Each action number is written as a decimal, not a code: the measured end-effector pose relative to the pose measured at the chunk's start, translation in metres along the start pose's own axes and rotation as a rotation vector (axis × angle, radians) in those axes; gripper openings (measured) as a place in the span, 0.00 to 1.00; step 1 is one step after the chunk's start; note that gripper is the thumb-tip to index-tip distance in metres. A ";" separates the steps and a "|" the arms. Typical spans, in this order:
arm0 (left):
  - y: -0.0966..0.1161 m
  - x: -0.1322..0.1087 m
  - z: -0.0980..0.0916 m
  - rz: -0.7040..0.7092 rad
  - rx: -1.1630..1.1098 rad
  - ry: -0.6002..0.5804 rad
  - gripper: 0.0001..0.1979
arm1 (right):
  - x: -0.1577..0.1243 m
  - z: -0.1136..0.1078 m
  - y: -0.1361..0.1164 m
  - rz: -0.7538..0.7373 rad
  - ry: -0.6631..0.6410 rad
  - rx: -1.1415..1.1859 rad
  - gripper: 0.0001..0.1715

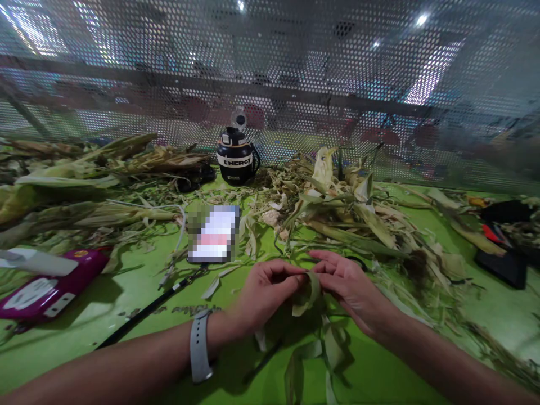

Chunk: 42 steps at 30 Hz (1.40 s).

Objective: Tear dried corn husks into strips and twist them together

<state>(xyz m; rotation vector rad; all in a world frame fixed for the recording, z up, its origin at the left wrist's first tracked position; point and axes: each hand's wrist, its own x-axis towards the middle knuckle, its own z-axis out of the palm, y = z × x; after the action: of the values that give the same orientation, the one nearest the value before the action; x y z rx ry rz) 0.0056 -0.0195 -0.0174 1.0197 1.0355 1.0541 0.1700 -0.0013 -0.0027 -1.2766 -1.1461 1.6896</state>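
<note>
My left hand and my right hand meet over the green table, both pinching a strip of dry corn husk between their fingertips. Longer pale husk strips hang and lie below the hands. A grey watch band circles my left wrist. Both hands are closed on the strip.
Heaps of corn husks lie right of centre and more at the far left. A black "ENERGY" jug stands at the back by a perforated metal screen. A phone, a black cord, a magenta case and black tools lie around.
</note>
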 end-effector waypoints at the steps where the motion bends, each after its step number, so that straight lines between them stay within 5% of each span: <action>1: 0.000 0.000 -0.001 0.084 0.090 -0.009 0.03 | -0.001 0.000 -0.001 0.022 -0.001 0.017 0.26; 6: 0.003 0.000 -0.007 0.323 0.336 -0.122 0.07 | -0.004 -0.001 -0.008 0.086 -0.026 0.036 0.20; 10: 0.005 -0.001 -0.008 0.361 0.435 -0.153 0.08 | -0.003 -0.001 -0.008 0.120 -0.029 0.008 0.18; 13: 0.006 0.000 -0.007 0.265 0.369 -0.122 0.06 | -0.003 -0.001 -0.006 0.047 -0.042 -0.031 0.19; 19: 0.005 0.003 -0.004 -0.174 -0.230 -0.106 0.07 | -0.007 -0.006 0.001 -0.509 0.018 -0.522 0.11; 24: 0.003 0.005 -0.006 -0.267 -0.391 -0.113 0.07 | -0.002 -0.015 0.007 -1.072 0.010 -1.060 0.07; 27: 0.003 0.003 -0.006 -0.278 -0.424 -0.131 0.06 | 0.002 -0.018 0.009 -1.233 -0.015 -1.218 0.10; 34: -0.001 0.002 -0.003 -0.290 -0.460 -0.150 0.06 | 0.003 -0.019 0.011 -1.279 0.032 -1.251 0.07; 42: -0.010 0.001 -0.003 -0.274 -0.500 -0.169 0.07 | 0.006 -0.022 0.010 -1.183 -0.091 -1.215 0.07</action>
<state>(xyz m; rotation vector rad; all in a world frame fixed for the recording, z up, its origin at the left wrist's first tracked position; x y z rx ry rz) 0.0043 -0.0195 -0.0276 0.5317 0.6981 0.9186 0.1899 0.0058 -0.0164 -0.6942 -2.4431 0.0703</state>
